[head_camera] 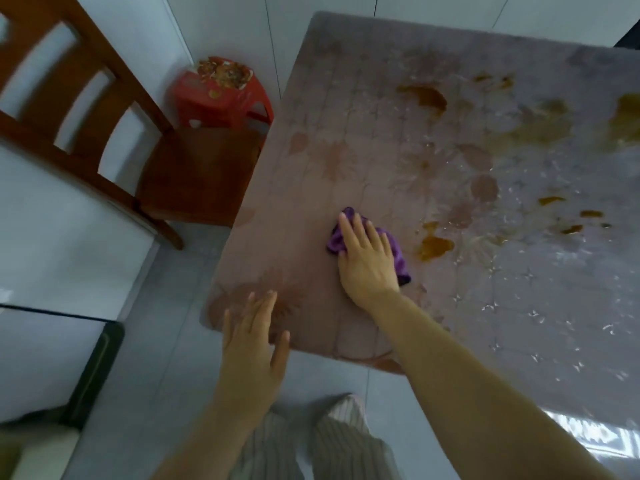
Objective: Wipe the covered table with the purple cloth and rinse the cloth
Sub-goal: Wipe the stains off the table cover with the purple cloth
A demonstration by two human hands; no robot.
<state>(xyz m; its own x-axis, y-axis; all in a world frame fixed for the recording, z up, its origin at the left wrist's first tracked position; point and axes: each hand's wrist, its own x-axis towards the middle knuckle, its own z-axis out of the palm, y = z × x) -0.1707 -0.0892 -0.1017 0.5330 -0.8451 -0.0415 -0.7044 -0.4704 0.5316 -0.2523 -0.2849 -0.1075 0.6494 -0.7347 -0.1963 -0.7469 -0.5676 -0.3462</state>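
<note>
Meanwhile, flat right hand (367,265) pressed purple cloth (399,255) on table (519,306).
Left hand (252,341), released, spread at the cloth's seven o'clock.

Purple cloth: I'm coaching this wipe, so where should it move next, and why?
Probably slide the purple cloth right, under the right hand, onto the nearest brown spill: it lies just beside the cloth, unwiped, and more stains sit farther across the covered table.
</note>
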